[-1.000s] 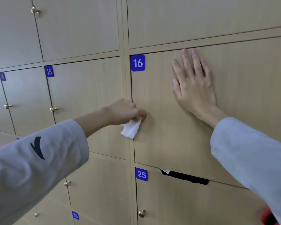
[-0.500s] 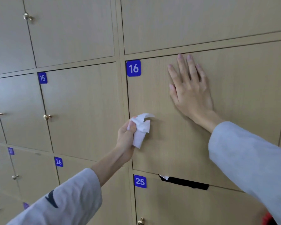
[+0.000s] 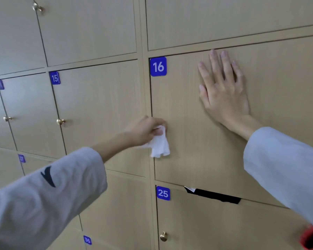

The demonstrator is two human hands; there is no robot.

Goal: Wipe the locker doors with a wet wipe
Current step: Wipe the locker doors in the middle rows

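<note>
The left hand pinches the wipe against door 16's left edge. The right hand (fingers straight, spread) braces it. Most doors likely remain unwiped.

locker doors: matt wood-grain | knob: shiny brass-look metal | wipe: crumpled

A wall of pale beige wood-grain locker doors is being shown, with square blue number plates and small round brass knobs fixed on.
</note>
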